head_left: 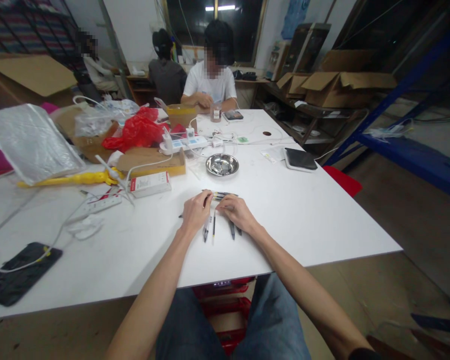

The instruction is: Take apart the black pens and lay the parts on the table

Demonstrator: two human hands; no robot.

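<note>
My left hand (197, 212) is closed, thumb and fingers pressed together at the left end of several pens (225, 195) lying side by side. What it pinches is too small to make out. Opposite it, my right hand (237, 212) is bent in a pinch at the upper end of a thin pen refill (214, 227) with a dark ink column. Left of the refill lies a clear pen barrel (206, 231). Dark pen parts (232, 231) rest below my right palm, partly hidden by it.
A shiny metal bowl (222, 165) with small pieces stands beyond my hands. To the left are a white-and-red box (150, 184), a power strip (183, 144), cables, red bags (138, 131) and a phone (20, 272). A black-topped device (300, 159) lies right. Another person sits across.
</note>
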